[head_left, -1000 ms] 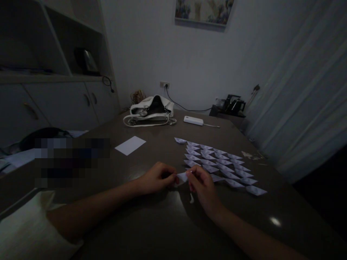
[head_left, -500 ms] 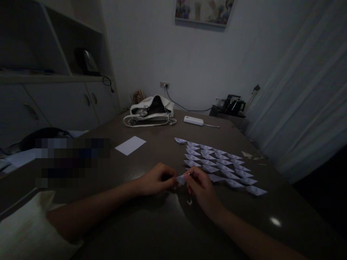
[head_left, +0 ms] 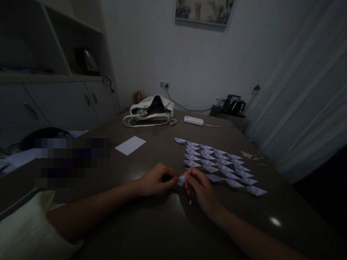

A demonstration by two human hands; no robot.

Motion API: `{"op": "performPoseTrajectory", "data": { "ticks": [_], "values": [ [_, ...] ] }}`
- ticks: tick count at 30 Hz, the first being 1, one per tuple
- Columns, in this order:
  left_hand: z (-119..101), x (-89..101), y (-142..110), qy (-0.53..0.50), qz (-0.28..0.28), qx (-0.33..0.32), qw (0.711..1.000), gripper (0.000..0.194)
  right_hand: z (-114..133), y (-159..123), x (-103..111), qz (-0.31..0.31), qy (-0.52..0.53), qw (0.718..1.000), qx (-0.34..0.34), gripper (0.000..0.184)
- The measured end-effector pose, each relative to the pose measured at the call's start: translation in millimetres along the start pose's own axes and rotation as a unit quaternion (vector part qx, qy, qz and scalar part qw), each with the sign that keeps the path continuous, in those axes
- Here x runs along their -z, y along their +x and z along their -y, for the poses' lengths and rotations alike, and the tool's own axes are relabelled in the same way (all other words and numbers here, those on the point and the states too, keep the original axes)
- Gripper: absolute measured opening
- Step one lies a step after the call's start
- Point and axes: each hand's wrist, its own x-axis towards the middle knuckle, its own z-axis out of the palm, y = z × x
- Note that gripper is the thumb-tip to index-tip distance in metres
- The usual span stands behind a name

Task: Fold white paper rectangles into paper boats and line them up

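Nearest the camera, two bare forearms reach in over the near edge of the dark counter (head_left: pixel 151 231), a pale sleeve (head_left: pixel 24 231) covering the upper left arm. The left hand (head_left: pixel 155 179) and the right hand (head_left: pixel 199 187) meet a little way in from that edge, fingertips together and pinched from both sides on a small folded piece of paper (head_left: pixel 181 180), which sits between them just above the counter surface. A tiny pale scrap (head_left: pixel 189 202) lies on the counter just beside the right hand.

Just beyond the right hand, toward the right edge, lie rows of folded paper boats (head_left: pixel 219 164), set close together in slanting lines, the nearest one almost touching the fingers. A few paper scraps (head_left: pixel 251 155) lie near the right edge past them. On the left half, well apart from the hands, lies a flat white sheet (head_left: pixel 130 145).

Toward the far edge rest a white handbag (head_left: pixel 150 112) and, to its right, a white power bank (head_left: pixel 193 120) with a cable running off it. Beyond the far right corner stands a dark kettle (head_left: pixel 230 104); a picture (head_left: pixel 203 11) hangs on the wall behind.
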Motion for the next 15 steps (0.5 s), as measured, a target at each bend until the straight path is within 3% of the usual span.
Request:
{"op": "performPoseTrajectory", "data": {
  "ticks": [15],
  "values": [
    [-2.4, 0.2, 1.9, -0.022, 0.012, -0.001, 1.000, 0.036, 3.6, -5.3, 0.3, 0.047, -0.044, 0.998, 0.028, 0.024]
  ]
}}
